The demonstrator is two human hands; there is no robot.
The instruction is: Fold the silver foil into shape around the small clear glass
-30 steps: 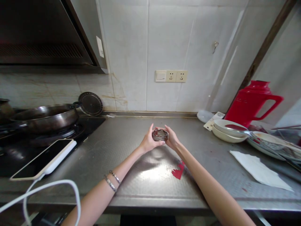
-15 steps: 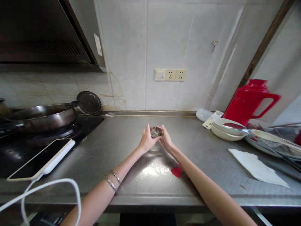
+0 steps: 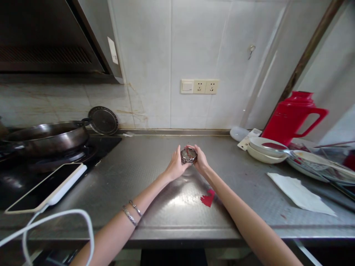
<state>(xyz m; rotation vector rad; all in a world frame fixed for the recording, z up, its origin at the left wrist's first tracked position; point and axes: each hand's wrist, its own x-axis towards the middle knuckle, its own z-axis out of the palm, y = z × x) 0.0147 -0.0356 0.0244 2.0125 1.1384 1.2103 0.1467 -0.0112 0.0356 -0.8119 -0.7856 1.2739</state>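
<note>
Both my hands meet over the middle of the steel counter (image 3: 155, 177) and grip a small crumpled shiny dark wrapped thing (image 3: 188, 155). My left hand (image 3: 175, 165) clasps it from the left, fingers curled round it. From the right, my right hand (image 3: 200, 159) pinches its top and side. What the wrapping covers I cannot make out. Below my right forearm a small red scrap (image 3: 208, 199) lies on the counter.
A dark pan (image 3: 47, 136) sits on the stove at left, with a phone on a white charging block (image 3: 47, 186) and its cable in front. White bowls (image 3: 263, 149), plates, a red jug (image 3: 291, 116) and a white paper napkin (image 3: 299, 193) stand at right.
My hands pushed the wrapped thing a little farther away, then drew it back and slightly right. Fingers have shifted around it. The view has drifted a bit.
</note>
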